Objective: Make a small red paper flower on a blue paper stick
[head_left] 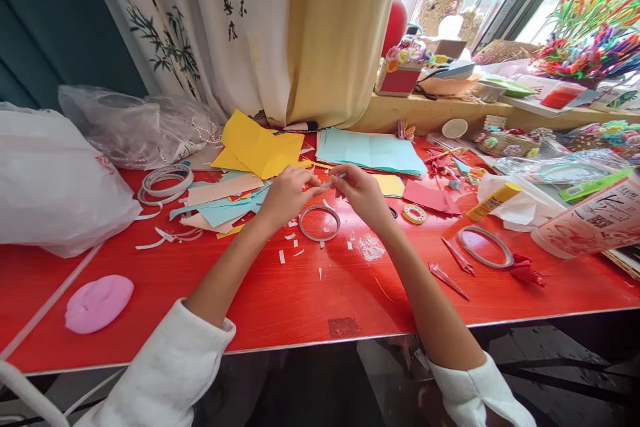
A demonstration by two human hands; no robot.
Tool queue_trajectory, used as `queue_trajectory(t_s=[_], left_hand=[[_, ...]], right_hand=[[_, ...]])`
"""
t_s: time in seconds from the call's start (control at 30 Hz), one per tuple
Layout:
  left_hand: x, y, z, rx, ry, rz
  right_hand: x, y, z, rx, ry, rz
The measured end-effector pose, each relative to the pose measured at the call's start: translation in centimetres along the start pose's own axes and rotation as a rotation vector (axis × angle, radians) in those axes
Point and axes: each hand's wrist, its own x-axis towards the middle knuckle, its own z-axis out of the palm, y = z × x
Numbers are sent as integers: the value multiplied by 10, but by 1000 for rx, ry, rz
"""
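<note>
My left hand [291, 192] and my right hand [359, 190] meet above the middle of the red table [280, 307]. Between their fingertips is a small piece of light blue paper [327, 183], pinched from both sides; its exact shape is mostly hidden. Just below the hands a thin roll of tape [320, 239] lies flat, with small white paper scraps [281, 256] scattered round it. Left of my left hand sits a loose pile of blue, peach and yellow paper pieces [225, 192]. A stack of light blue paper sheets [370, 150] lies behind my right hand.
Left are a white plastic bag [55, 180], tape rolls [165, 182] and a pink lump [99, 303]. To the right lie a glue stick [494, 201], another tape ring [485, 245], folded red paper pieces [449, 280] and a tilted pink cup [590, 220]. Yellow paper [260, 147] rests near the curtain.
</note>
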Motion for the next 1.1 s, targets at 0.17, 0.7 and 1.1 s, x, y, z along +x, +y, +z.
queue_trajectory(t_s=[0.17, 0.7, 1.1], left_hand=[[-2, 1, 6, 113, -23, 52], [-2, 13, 3, -472, -184, -261], [4, 11, -18, -496, 31, -225]], right_hand=[[0, 2, 8, 58, 16, -11], [1, -4, 5, 243, 103, 26], [-2, -5, 11, 146, -65, 19]])
